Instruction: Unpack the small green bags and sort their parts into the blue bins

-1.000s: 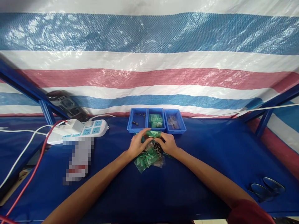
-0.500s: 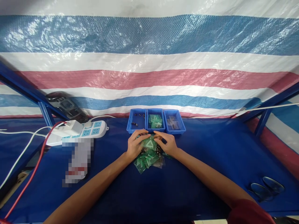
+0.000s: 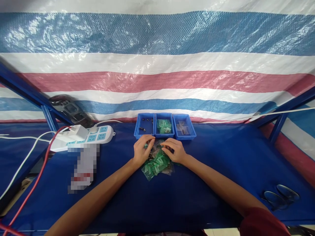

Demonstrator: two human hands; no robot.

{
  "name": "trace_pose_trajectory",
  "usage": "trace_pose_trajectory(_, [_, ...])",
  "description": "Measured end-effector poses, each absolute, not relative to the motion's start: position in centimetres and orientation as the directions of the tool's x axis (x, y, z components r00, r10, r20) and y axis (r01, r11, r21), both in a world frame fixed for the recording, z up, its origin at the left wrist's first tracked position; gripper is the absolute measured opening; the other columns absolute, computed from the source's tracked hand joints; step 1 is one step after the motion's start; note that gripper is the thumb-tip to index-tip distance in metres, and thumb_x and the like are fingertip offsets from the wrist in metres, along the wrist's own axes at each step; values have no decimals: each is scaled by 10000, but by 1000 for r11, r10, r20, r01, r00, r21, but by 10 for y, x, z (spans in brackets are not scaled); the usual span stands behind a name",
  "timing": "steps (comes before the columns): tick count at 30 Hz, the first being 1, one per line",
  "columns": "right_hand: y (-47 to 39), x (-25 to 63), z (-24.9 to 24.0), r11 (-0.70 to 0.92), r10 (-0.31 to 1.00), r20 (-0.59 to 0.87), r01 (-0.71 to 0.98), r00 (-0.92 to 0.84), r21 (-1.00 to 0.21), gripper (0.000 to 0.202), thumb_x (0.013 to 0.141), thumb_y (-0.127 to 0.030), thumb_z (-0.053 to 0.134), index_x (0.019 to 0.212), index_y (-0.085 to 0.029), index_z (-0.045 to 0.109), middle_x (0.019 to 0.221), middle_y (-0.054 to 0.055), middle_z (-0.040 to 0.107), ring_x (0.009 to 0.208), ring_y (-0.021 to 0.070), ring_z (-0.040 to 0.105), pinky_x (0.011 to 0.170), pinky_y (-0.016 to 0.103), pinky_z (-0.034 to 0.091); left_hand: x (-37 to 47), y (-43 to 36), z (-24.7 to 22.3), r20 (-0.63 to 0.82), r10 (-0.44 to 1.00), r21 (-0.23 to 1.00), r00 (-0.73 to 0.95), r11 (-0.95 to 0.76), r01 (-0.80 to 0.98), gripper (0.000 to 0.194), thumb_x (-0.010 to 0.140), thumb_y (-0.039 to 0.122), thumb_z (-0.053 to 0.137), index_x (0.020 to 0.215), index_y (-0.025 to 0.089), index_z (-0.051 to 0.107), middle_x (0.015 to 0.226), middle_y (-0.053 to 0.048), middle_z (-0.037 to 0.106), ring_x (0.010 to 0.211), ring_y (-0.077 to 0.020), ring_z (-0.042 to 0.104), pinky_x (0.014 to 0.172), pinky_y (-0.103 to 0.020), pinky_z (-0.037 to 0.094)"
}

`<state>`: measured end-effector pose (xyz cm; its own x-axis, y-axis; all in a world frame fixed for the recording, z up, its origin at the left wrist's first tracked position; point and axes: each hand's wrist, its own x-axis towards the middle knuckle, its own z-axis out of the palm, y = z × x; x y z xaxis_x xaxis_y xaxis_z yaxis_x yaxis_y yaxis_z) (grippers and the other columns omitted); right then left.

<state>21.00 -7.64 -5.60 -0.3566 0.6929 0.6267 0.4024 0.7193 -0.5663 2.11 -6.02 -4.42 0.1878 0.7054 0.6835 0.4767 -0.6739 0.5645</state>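
A pile of green plastic packets point(image 3: 157, 164) and small dark parts lies on the blue table, between and below my hands. My left hand point(image 3: 142, 150) is at the pile's left edge, thumb and fingertips brought together; whatever they hold is too small to make out. On the right side of the pile, my right hand point(image 3: 174, 150) has its fingers curled over the packets, and its grip is unclear. Behind them stand three blue trays: the left tray point(image 3: 137, 128) with a few dark parts, the middle tray point(image 3: 164, 135) with green packets, the right tray point(image 3: 192, 131) with clear packets.
At the left are a white power strip point(image 3: 108, 134) with plugs, a red cable point(image 3: 41, 168), a blurred pale object point(image 3: 85, 164) and a dark device point(image 3: 71, 109). Eyeglasses point(image 3: 280, 198) lie at the right. A striped sheet point(image 3: 157, 62) hangs behind the table.
The green packet that was between my fingertips is no longer there, and clear packets and dark parts show there. My left fingertips have closed together. The view has shifted slightly.
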Motion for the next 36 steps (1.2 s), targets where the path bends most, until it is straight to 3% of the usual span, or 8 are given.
trace_pose_trajectory(6, [-77,212,-29,722,684,640,449,-350,-526,244,927,-276,416,917,-151,626,774,85,636,658,155,578,637,287,499,22,-61,-44,656,731,588,190,-652,478,101,855,185,541,915,178,622,871,-37,639,695,-115,593,648,-236,487])
trace_pose_trajectory(10, [-84,220,1,734,675,403,511,-618,-446,225,892,-176,454,1068,-160,593,928,83,628,835,173,587,742,289,492,22,-61,-44,655,730,584,196,-653,482,103,860,197,535,916,183,620,874,-35,639,644,-102,585,623,-229,482])
trace_pose_trajectory(14, [-99,220,10,809,553,70,515,-830,-285,544,729,-176,669,1245,-163,500,1158,116,553,1056,258,509,884,373,449,22,-61,-44,650,736,592,192,-648,480,112,868,222,520,902,182,619,867,-38,641,619,-102,577,615,-233,481])
trace_pose_trajectory(18, [-101,214,4,810,558,-18,549,-830,-207,326,787,-123,600,1112,-138,596,1034,112,614,977,257,535,875,400,438,22,-61,-43,646,742,606,177,-641,471,100,861,203,530,896,184,622,864,-28,636,592,-88,559,609,-225,468])
trace_pose_trajectory(21, [-93,215,5,793,565,13,538,-825,-287,190,860,-134,538,1021,-120,638,940,99,642,937,225,566,866,355,441,22,-61,-44,631,759,630,161,-623,464,98,858,201,536,903,185,621,849,-22,632,568,-80,545,597,-221,460])
trace_pose_trajectory(26, [-73,226,21,716,610,105,490,-785,-497,192,919,-242,498,979,-169,665,972,62,614,813,151,601,736,260,475,20,-60,-46,587,794,663,160,-584,468,130,868,252,526,923,183,622,804,-21,629,555,-89,548,587,-224,459])
trace_pose_trajectory(32, [-33,232,24,603,794,443,622,-415,-499,188,914,-268,504,990,-182,653,927,50,650,796,172,611,724,286,469,20,-59,-47,593,791,672,150,-588,450,131,870,249,525,917,183,628,828,-26,640,558,-89,561,588,-225,464])
trace_pose_trajectory(36, [-8,228,12,595,794,417,709,-443,-379,177,906,-205,501,1013,-184,641,962,52,662,859,187,610,759,288,459,21,-60,-46,598,787,665,151,-593,454,135,873,253,520,906,180,629,819,-27,642,560,-89,564,593,-224,471])
